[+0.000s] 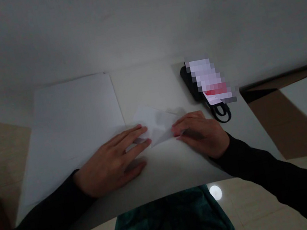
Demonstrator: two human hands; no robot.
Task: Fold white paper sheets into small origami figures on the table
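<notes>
A small folded piece of white paper (158, 125) lies on the white table between my two hands. My left hand (116, 159) rests flat with its fingers stretched out, the index and middle fingertips on the paper's left part. On the other side, my right hand (200, 132) has its fingers pressed together, pinching the paper's right corner. The corner's very tip is hidden by those fingers. A raised flap shows along the near edge of the paper.
Large white sheets (76, 116) cover the table's left side. At the back right, a phone (210, 85) with a lit, blurred screen leans on a black object (188, 83) with a looped black strap (222, 112). A wall rises behind the table (164, 176).
</notes>
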